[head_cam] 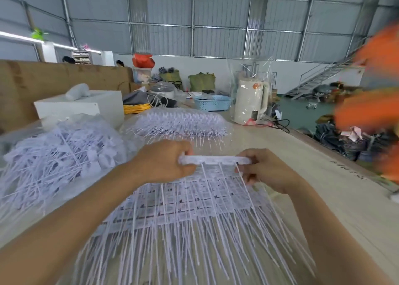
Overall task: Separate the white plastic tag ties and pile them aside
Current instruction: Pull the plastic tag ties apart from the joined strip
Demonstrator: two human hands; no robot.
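White plastic strip of tag ties [216, 159] is gripped at its ends by the left hand [164, 162] and right hand [265, 170], above a joined stack [194, 202] on the worktop [323, 198]. A loose pile [58, 153] lies left; I judge much work remains.

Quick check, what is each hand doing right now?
Left hand: gripping the left end of the white tag strip.
Right hand: gripping the strip's right end, with one thin tie pinched in its fingers.
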